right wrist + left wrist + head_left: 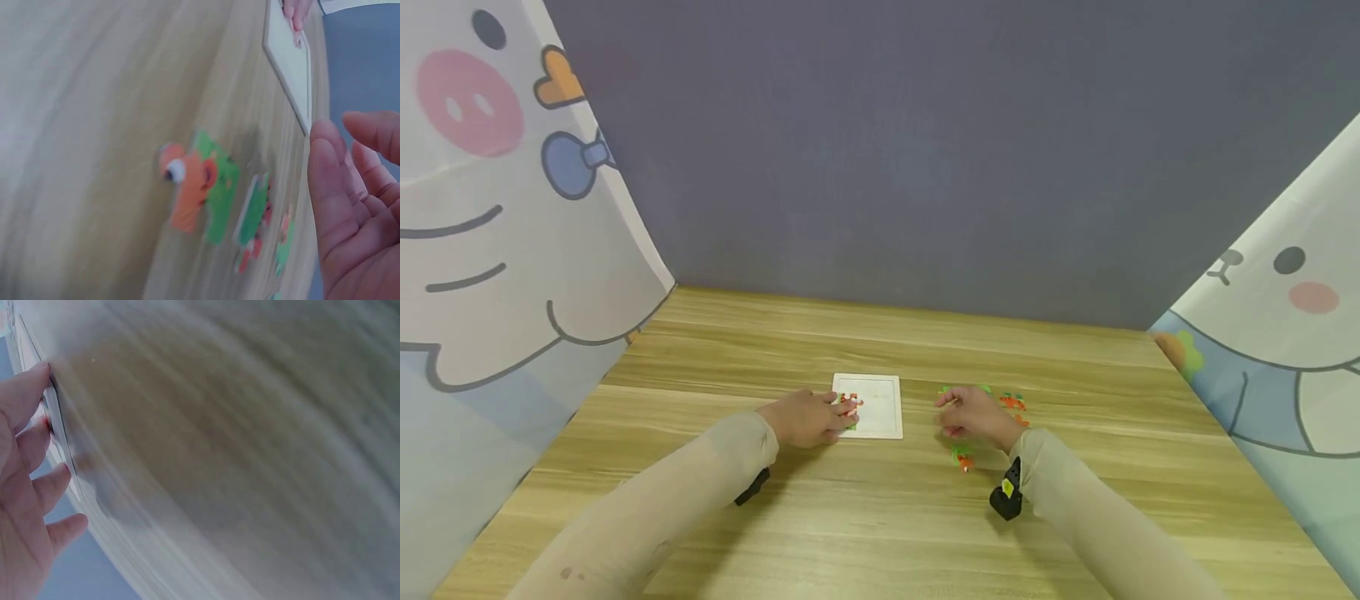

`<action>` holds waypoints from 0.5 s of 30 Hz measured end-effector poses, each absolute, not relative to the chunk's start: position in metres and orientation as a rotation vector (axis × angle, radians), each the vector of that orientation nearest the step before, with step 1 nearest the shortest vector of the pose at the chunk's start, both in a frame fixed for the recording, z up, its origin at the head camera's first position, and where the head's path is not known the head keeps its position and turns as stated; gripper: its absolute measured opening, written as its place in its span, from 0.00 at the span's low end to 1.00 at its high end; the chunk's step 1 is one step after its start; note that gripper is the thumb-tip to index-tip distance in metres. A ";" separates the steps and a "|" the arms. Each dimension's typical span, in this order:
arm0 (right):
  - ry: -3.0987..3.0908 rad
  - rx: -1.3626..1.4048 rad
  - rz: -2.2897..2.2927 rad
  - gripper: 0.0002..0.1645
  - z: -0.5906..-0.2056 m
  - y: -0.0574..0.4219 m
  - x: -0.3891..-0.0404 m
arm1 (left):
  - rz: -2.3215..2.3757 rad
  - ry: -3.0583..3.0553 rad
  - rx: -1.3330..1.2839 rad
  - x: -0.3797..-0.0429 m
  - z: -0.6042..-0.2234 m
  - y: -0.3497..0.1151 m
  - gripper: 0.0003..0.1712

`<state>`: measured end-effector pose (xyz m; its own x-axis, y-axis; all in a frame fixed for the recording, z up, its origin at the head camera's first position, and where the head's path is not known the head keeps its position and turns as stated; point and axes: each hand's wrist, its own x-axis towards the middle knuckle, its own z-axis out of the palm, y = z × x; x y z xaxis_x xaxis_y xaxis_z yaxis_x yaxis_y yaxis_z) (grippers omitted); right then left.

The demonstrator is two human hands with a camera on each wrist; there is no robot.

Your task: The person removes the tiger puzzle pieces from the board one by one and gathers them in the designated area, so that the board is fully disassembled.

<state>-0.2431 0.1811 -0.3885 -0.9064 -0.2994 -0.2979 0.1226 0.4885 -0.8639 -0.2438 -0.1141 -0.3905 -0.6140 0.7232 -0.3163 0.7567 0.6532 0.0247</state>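
A white square puzzle tray (883, 408) lies on the table, with joined red, white and green puzzle pieces (850, 398) along its left side. My left hand (808, 418) rests its extended fingers over these pieces and the tray's left edge, hiding part of them. To the right of the tray, my right hand (976, 412) hovers among loose puzzle pieces, fingers loosely bent. In the right wrist view nothing shows between its thumb and fingers. Nearest that wrist camera lies an orange and green puzzle piece (219, 197) with an eye printed on it; a green and red piece (253, 209) sits beyond it.
More loose orange and green pieces (1012, 402) lie right of my right hand. The wood-grain table (880, 525) meets a dark grey panel (880, 167) at the back. Cartoon-printed sheets (512, 250) stand at both sides. Black wrist cameras (1006, 492) hang under the sleeves.
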 end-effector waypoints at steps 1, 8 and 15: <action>2.330 -0.153 -1.394 0.18 -0.388 0.179 -0.245 | -0.155 2.570 1.186 -0.244 -0.390 -0.114 0.26; 2.318 -0.204 -1.406 0.18 -0.384 0.171 -0.249 | -0.117 2.549 1.182 -0.245 -0.389 -0.113 0.27; 2.285 -0.200 -1.457 0.19 -0.388 0.169 -0.255 | 0.008 2.560 1.081 -0.247 -0.386 -0.116 0.30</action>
<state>-0.2554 0.1688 -0.3877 -0.9012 -0.3389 -0.2703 0.1021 0.4402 -0.8921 -0.2471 -0.1164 -0.3865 -0.6422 0.6944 -0.3247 0.6923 0.7073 0.1431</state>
